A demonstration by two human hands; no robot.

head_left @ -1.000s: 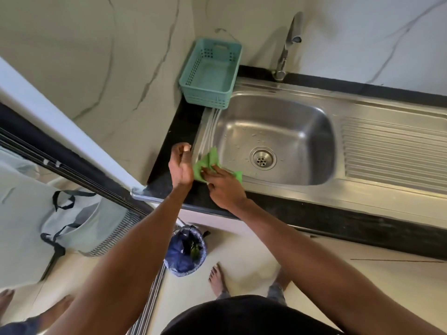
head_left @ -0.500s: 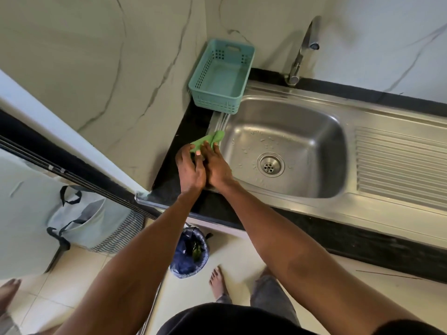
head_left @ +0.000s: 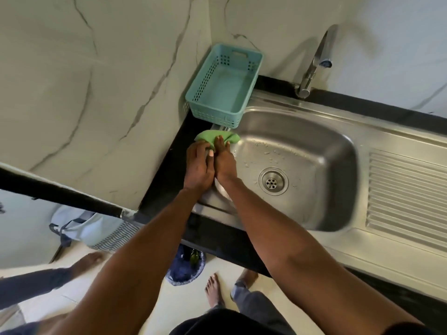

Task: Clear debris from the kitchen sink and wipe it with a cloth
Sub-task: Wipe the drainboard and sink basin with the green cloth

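A bunched green cloth (head_left: 208,137) lies on the left rim of the steel sink (head_left: 302,131), just in front of the basket. My left hand (head_left: 197,168) and my right hand (head_left: 225,163) lie side by side on that rim, touching each other. Both hold the cloth at their fingertips. The right hand's fingers dig into its middle, and the left hand's fingers hold its near left edge. Water drops speckle the basin around the drain (head_left: 273,181). I see no debris in the basin.
An empty teal plastic basket (head_left: 225,88) stands at the back left corner, touching the sink's rim. The tap (head_left: 314,59) rises behind the basin and the ribbed drainboard (head_left: 406,194) lies to the right. A lined bin (head_left: 185,269) stands on the floor below, near another person's foot (head_left: 87,259).
Both hands have slid the green cloth along the sink's left rim, from the near corner to the far end by the basket. The hands closed up side by side.
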